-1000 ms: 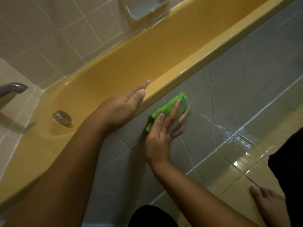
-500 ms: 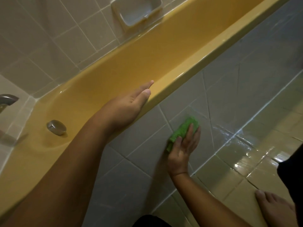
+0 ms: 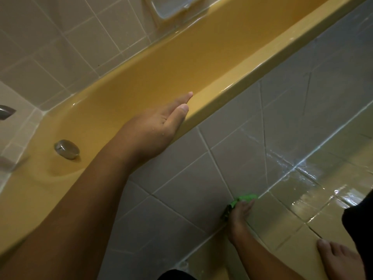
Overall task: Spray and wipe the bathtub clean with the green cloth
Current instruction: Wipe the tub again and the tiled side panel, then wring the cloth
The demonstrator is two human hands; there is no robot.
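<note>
We see the left hand (image 3: pixel 159 126) resting on the near rim of the yellow bathtub (image 3: pixel 272 57), its fingers (image 3: pixel 181 102) straight and close together, pointing along the rim and holding nothing; the thumb lies on the rim's outer edge, and the forearm crosses the tub's end from the lower left. Below it, the right hand (image 3: pixel 239 215) is down at the foot of the grey tiled panel (image 3: pixel 181 178) that fronts the tub. It presses the green cloth (image 3: pixel 245 198) against the tile just where the panel meets the floor (image 3: pixel 292 209). Its fingers look fairly straight, laid over the bunched cloth rather than wrapped round it, though this part of the picture is blurred and we cannot tell what the thumb does. The cloth shows mostly above the fingertips. The floor tiles to the right of the cloth shine wet, and wet streaks run down the panel above them. Inside the tub, at its left end, sits 1 round metal knob (image 3: pixel 67 149); a metal spout (image 3: pixel 6 113) juts in at the left edge. A soap dish (image 3: pixel 173 6) is set into the wall tiles at the top. A bare foot (image 3: pixel 339 259) stands on the floor at the lower right, beside dark clothing (image 3: pixel 359 221).
</note>
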